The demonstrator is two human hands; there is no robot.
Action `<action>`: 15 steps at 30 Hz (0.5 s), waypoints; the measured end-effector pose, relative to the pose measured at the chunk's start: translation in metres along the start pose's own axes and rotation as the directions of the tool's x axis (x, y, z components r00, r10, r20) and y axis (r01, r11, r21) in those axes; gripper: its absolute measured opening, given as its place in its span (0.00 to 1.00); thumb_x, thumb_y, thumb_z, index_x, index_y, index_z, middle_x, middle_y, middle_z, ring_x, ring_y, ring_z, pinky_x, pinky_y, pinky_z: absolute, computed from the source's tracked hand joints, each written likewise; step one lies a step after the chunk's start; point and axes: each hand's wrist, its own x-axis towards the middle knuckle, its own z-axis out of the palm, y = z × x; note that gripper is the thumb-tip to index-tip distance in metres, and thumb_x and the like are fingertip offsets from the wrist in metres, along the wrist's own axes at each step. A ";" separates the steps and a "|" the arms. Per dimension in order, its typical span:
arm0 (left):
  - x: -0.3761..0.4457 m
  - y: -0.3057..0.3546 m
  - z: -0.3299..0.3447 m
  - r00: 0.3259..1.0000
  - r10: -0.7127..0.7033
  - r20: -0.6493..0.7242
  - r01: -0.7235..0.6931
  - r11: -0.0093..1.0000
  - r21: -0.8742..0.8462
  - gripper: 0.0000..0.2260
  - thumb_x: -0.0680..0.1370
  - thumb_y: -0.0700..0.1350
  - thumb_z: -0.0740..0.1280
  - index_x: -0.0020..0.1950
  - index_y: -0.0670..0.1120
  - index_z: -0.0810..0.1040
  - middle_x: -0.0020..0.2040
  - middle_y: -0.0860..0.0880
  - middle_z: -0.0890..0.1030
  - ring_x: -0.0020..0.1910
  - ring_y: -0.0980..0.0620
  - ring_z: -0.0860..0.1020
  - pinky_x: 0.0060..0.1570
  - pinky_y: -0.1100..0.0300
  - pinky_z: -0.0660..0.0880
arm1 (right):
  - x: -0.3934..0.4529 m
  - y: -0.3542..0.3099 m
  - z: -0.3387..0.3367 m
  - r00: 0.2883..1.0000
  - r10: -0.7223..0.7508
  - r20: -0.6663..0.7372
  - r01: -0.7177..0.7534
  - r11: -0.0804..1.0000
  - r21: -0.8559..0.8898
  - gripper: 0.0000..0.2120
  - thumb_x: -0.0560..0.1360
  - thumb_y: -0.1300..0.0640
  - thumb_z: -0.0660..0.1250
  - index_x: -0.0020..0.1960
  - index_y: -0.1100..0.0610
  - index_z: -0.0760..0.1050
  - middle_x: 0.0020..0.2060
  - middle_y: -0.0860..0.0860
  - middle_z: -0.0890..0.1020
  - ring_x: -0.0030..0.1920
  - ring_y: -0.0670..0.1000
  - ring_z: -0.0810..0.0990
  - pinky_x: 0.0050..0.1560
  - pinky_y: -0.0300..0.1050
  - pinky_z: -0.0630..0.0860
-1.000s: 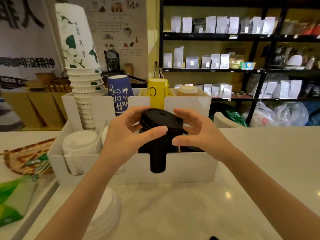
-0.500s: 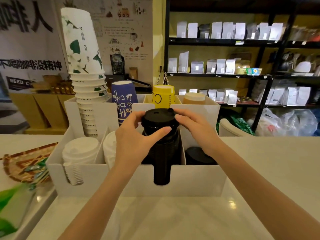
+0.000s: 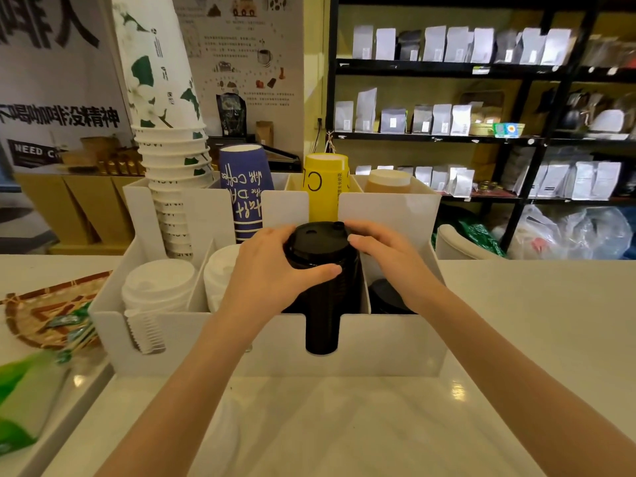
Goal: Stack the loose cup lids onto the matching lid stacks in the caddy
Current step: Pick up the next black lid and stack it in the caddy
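A pale desk point(image 3: 516, 339) fills the lower half of the frame, and a dark shelf unit point(image 3: 481, 132) lined with white and grey pouches takes up the upper right. In the middle stands a white caddy point(image 3: 261, 352) with slotted front compartments. At its back, from left to centre, rise a tall stack of white cups with green leaf print point(image 3: 165, 132), a blue cup stack point(image 3: 246, 191), a yellow cup stack point(image 3: 325, 185) and a lower brown one point(image 3: 387, 180).

In the front row, the leftmost compartment holds a white lid stack point(image 3: 158, 287); a second white lid stack point(image 3: 220, 273) sits just beside it, partly hidden by the left forearm. The centre compartment holds the black lid stack point(image 3: 321, 304), showing through the front slot. A shorter black lid stack point(image 3: 387, 297) lies in the compartment to the right.

The left hand point(image 3: 272, 270) is curled around the left side of the top black lid point(image 3: 316, 244), thumb across its front edge. The right hand point(image 3: 385, 249) touches the lid's right side with fingers bent. The lid sits on top of the centre black stack. At the left edge lie a woven tray point(image 3: 38, 318) and green packets point(image 3: 24, 401).
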 end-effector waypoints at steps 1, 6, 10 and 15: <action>-0.001 0.001 0.000 1.000 0.008 0.000 -0.008 1.000 0.004 0.28 0.63 0.58 0.72 0.59 0.51 0.74 0.56 0.49 0.78 0.53 0.54 0.72 0.49 0.61 0.66 | -0.001 0.000 0.000 1.000 0.002 -0.004 -0.002 1.000 0.001 0.16 0.76 0.59 0.58 0.64 0.54 0.70 0.50 0.40 0.75 0.50 0.34 0.71 0.44 0.18 0.67; -0.001 0.003 -0.001 1.000 0.027 0.007 -0.027 1.000 0.012 0.27 0.63 0.58 0.72 0.59 0.51 0.74 0.55 0.50 0.80 0.50 0.56 0.71 0.47 0.62 0.65 | 0.000 0.003 0.003 0.999 0.004 -0.044 -0.003 1.000 0.005 0.16 0.76 0.59 0.58 0.63 0.55 0.71 0.55 0.47 0.76 0.53 0.38 0.72 0.48 0.23 0.68; -0.002 0.003 -0.003 0.999 0.039 0.020 -0.039 0.999 0.030 0.27 0.64 0.57 0.72 0.59 0.50 0.74 0.55 0.50 0.79 0.50 0.57 0.70 0.47 0.63 0.64 | -0.003 0.008 0.007 0.997 -0.017 -0.071 0.018 1.000 0.013 0.14 0.76 0.58 0.57 0.61 0.56 0.71 0.50 0.44 0.77 0.51 0.37 0.72 0.44 0.18 0.67; -0.004 0.003 -0.001 0.998 0.055 0.033 -0.057 0.996 0.072 0.27 0.65 0.58 0.71 0.61 0.51 0.72 0.57 0.50 0.79 0.50 0.58 0.68 0.48 0.62 0.64 | -0.003 0.005 0.005 0.998 -0.026 -0.054 0.026 1.000 -0.003 0.14 0.76 0.58 0.57 0.61 0.55 0.71 0.48 0.40 0.76 0.49 0.36 0.72 0.43 0.17 0.66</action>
